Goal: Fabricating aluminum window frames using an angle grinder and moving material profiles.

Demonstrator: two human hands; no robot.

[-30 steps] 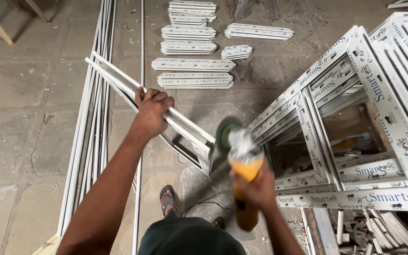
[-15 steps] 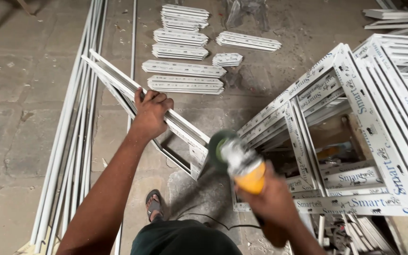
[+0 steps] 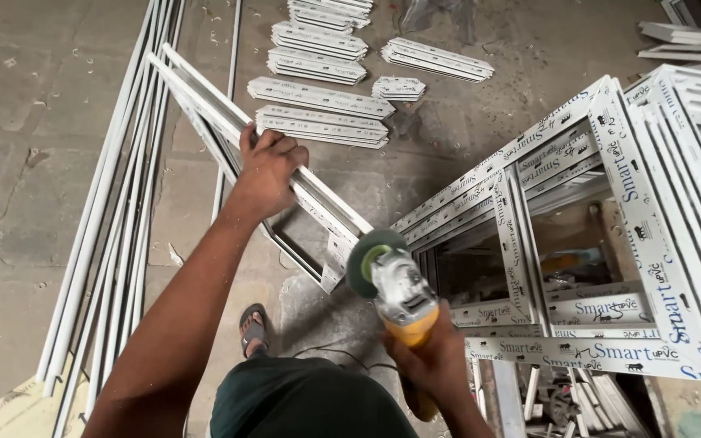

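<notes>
Your left hand (image 3: 268, 166) is wrapped over the top rail of the white plastic window-sash frame (image 3: 318, 203), fingers curled tight around the profile, thumb hidden behind it. The frame stands on edge on the grey concrete floor (image 3: 34, 162). Its long axis runs from upper left, away from you, down to lower right, toward you.

Your right hand (image 3: 432, 365) is clenched around the yellow-bodied angle grinder (image 3: 403, 300). The grey-green disc (image 3: 367, 258) points up and left. It sits right at the near lower corner of the sash frame, touching or just short of it; the view does not settle which.

So the corner lies directly ahead of the disc, and down the rail, to the lower right, from your left grip. The right hand is the nearer one to that corner.

Just right of the disc stand larger white plastic window frames with printed protective film (image 3: 602, 243). Long white profile strips (image 3: 115, 227) lie on the floor at left. Stacks of short white profile offcuts (image 3: 322, 97) lie beyond. Your sandalled foot (image 3: 255, 328) shows below the sash.
</notes>
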